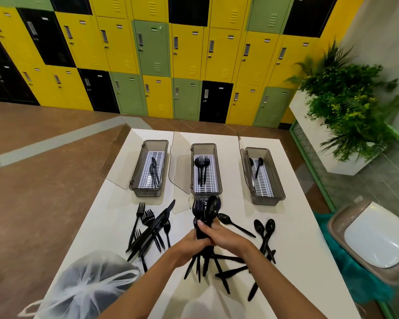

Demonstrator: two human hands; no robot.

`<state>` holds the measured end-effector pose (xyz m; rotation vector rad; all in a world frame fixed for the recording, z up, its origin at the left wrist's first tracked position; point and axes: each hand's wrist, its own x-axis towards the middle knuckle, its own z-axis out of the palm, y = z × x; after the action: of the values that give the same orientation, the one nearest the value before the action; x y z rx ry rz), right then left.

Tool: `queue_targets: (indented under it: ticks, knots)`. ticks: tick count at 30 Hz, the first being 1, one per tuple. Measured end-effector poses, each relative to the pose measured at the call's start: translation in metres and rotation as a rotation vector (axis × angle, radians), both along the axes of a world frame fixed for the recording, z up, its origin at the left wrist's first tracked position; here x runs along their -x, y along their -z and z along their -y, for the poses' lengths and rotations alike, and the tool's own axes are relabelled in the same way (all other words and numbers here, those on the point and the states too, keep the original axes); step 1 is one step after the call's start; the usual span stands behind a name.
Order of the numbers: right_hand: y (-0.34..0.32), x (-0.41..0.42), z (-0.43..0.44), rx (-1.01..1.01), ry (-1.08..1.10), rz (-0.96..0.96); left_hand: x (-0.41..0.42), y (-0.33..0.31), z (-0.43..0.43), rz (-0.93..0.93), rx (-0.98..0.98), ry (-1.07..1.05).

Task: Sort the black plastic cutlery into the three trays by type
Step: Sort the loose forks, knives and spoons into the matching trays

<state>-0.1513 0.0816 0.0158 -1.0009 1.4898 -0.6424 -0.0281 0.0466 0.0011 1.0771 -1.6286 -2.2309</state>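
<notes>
Both hands meet over the middle of the white table. My left hand and my right hand grip one upright bundle of black cutlery, spoon bowls on top, handles fanning out below. Three grey trays stand at the far side: the left tray holds knives, the middle tray holds forks, the right tray holds spoons. Loose forks and knives lie left of the hands. Loose spoons lie to the right.
Each tray has a clear lid hinged open on its left side. A white plastic bag sits on the near left corner of the table. A lidded bin stands right of the table, a planter behind it, lockers on the far wall.
</notes>
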Motion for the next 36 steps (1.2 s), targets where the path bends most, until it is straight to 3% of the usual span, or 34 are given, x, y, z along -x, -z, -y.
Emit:
queue_targets:
  ticks: [8, 18, 25, 30, 32, 36]
  knots:
    - [-0.018, 0.012, 0.006, 0.075, 0.134, 0.001, -0.004, -0.007, 0.004, -0.087, -0.139, -0.019]
    - [-0.029, 0.010, 0.005, 0.249, 0.306, 0.096, -0.007, -0.022, 0.012, -0.124, 0.005, 0.027]
    - [-0.026, 0.021, 0.009, 0.193, 0.348, 0.098, -0.010, -0.021, 0.014, -0.140, -0.005, -0.031]
    - [-0.015, 0.020, -0.011, 0.027, 0.129, 0.184, -0.010, -0.019, 0.022, -0.178, -0.028, -0.192]
    - [-0.011, 0.018, -0.017, 0.031, 0.016, 0.189, -0.012, -0.016, 0.024, -0.174, -0.020, -0.222]
    - [-0.007, 0.016, -0.016, 0.088, 0.001, 0.119, -0.013, -0.018, 0.024, -0.135, 0.009, -0.221]
